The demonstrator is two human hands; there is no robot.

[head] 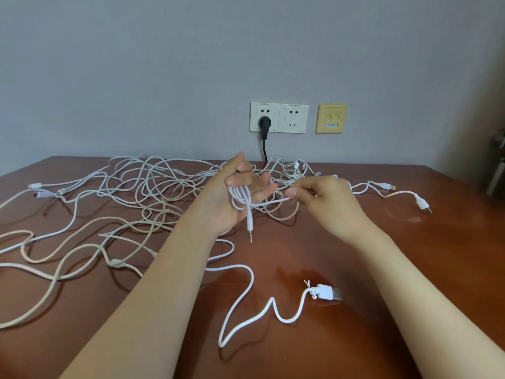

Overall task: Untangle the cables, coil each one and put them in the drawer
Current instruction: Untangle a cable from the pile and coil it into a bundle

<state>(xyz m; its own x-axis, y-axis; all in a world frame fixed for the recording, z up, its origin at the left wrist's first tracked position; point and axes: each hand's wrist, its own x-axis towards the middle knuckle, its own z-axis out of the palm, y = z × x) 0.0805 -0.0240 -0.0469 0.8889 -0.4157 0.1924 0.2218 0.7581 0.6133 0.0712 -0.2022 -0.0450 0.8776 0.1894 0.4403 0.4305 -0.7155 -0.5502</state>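
My left hand (232,195) is raised palm-up over the table with a few loops of a thin white cable (240,196) wound around its fingers. The thumb presses on the loops, and a jack plug (249,228) hangs below the palm. My right hand (319,195) pinches the same cable just to the right, holding a short stretch taut between the hands. The cable's loose part (246,294) snakes over the near table to a USB plug (328,292). A tangle of white and beige cables (131,192) covers the left and back of the table.
The brown wooden table (382,269) meets a grey wall. A black plug (264,124) sits in a wall socket behind the hands. More white cable ends with plugs (420,203) lie at the back right. No drawer is in view.
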